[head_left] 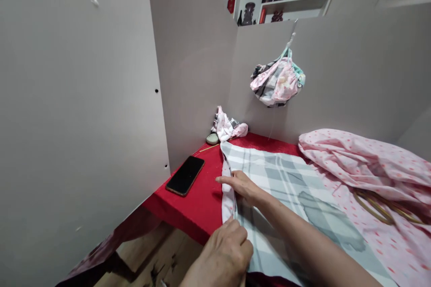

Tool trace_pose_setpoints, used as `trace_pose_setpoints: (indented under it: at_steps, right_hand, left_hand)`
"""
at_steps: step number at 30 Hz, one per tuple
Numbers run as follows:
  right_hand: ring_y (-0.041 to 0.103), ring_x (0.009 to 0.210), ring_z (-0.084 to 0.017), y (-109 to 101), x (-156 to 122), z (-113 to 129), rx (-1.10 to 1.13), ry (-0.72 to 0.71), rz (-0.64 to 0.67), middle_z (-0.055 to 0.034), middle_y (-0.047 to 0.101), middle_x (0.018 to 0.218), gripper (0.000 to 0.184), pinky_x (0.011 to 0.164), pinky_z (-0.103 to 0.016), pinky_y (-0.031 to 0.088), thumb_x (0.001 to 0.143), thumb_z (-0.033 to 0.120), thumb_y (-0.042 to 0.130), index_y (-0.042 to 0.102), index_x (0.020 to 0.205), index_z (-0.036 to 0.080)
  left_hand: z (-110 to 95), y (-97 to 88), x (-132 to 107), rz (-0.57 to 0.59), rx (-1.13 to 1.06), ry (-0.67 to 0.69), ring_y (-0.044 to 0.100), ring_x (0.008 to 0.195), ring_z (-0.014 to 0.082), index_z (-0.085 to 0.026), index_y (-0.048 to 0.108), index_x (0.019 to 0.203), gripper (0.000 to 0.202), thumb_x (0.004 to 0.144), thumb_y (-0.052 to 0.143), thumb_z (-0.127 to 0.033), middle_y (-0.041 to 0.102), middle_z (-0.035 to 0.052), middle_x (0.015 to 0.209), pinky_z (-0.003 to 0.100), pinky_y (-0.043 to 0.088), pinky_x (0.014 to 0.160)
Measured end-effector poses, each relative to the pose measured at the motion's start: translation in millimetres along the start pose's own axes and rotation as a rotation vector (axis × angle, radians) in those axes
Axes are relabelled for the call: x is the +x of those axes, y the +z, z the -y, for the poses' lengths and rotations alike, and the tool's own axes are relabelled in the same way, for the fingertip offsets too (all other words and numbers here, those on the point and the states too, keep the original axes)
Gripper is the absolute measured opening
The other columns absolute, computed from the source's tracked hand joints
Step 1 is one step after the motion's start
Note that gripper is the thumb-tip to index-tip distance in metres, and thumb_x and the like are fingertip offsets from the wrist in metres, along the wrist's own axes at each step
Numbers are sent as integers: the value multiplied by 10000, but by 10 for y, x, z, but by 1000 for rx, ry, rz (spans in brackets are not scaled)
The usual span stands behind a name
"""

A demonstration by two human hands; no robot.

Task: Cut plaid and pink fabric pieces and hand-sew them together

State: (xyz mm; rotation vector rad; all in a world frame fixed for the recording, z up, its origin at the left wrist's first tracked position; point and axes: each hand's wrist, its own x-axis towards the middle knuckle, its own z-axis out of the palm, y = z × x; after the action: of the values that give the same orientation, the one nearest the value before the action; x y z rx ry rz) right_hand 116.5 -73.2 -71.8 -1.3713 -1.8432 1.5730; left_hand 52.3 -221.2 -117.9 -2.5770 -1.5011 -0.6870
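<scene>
A grey-and-white plaid fabric [283, 175] lies over pink dotted fabric [227, 197], which shows as a narrow strip along its left edge. My left hand [224, 251] is closed on the near part of that edge, fingertips bent under and partly hidden. Farther up the same edge, my right hand [245, 188] has hold of the plaid cloth, its thumb sticking out left over the pink strip; its lower fingers are shaded and partly hidden. A damp-looking dark patch marks the plaid near my right forearm.
A black phone [185, 176] lies left on the red tablecloth [202, 208]. Fabric scraps [229, 126] and a small pale green round object [212, 138] sit in the corner. Bunched pink fabric [363, 157] and gold-handled scissors [373, 208] are right. A cloth bundle [279, 81] hangs on the grey partition.
</scene>
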Motion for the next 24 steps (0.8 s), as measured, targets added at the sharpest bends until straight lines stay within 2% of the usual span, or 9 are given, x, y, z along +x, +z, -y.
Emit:
trace_pose_setpoints:
  at_steps: [5, 9, 12, 14, 16, 17, 19, 21, 24]
  right_hand:
    - [407, 421, -77, -12, 55, -20, 63, -2, 28, 66, 410, 516, 305, 385, -193, 310, 728, 416, 652, 476, 780, 172]
    - [515, 530, -108, -47, -80, 24, 98, -27, -2, -19, 545, 728, 408, 453, -223, 404, 811, 515, 531, 505, 988, 148]
    - [601, 784, -176, -173, -522, 22, 14, -130, -3, -93, 590, 981, 496, 618, -278, 479, 806, 489, 556, 480, 1168, 157]
    - [571, 990, -224, -271, -924, -75, -246, -295, 107, -105, 575, 1137, 573, 820, -342, 469, 782, 490, 593, 472, 1259, 195]
    - [517, 1096, -276, -332, -1276, -272, -515, -403, 147, -113, 520, 1259, 723, 901, -386, 437, 700, 475, 687, 427, 1334, 243]
    - [480, 1143, -295, -345, -1396, -400, -640, -478, 84, -128, 481, 1314, 758, 929, -397, 420, 695, 438, 700, 400, 1360, 233]
    - [455, 1152, -329, -354, -1499, -677, -893, -617, -161, -178, 465, 1324, 773, 950, -449, 393, 689, 287, 686, 369, 1379, 142]
    - [502, 1058, -331, -397, -1461, -929, -1132, -677, -407, -203, 552, 1196, 640, 883, -461, 417, 694, 121, 612, 440, 1308, 63]
    - [552, 810, -258, -597, -1378, -1192, -1331, -656, -686, -134, 634, 909, 365, 692, -363, 434, 735, 3, 508, 585, 1081, 88]
  left_hand:
    - [45, -5, 38, -109, -27, 88, 481, 682, 184, -157, 530, 684, 121, 661, 487, -47, 547, 59, 701, 315, 441, 615]
    - [185, -212, -51, -328, -352, 49, 546, 731, 179, -170, 551, 791, 213, 727, 417, -17, 608, 76, 774, 292, 467, 648]
    - [326, -393, -184, -513, -466, -159, 608, 854, 169, -216, 580, 925, 279, 803, 409, -32, 659, 51, 900, 269, 488, 756]
    - [388, -459, -275, -566, -449, -336, 628, 869, 163, -251, 607, 958, 252, 825, 469, -88, 675, 18, 918, 246, 490, 771]
    - [408, -474, -343, -574, -429, -458, 633, 870, 158, -269, 630, 948, 196, 834, 515, -158, 679, -4, 926, 233, 489, 784]
    - [404, -469, -364, -574, -425, -487, 631, 878, 157, -273, 636, 935, 172, 837, 523, -188, 678, -10, 932, 230, 486, 798]
    - [377, -455, -375, -571, -416, -522, 622, 905, 159, -276, 639, 920, 150, 840, 520, -233, 671, -18, 945, 233, 476, 835]
    - [342, -455, -352, -578, -385, -560, 613, 924, 169, -277, 639, 919, 144, 835, 522, -281, 665, -20, 965, 248, 465, 868]
    - [314, -484, -296, -601, -305, -658, 614, 914, 194, -284, 639, 927, 169, 815, 542, -364, 665, -21, 980, 295, 453, 896]
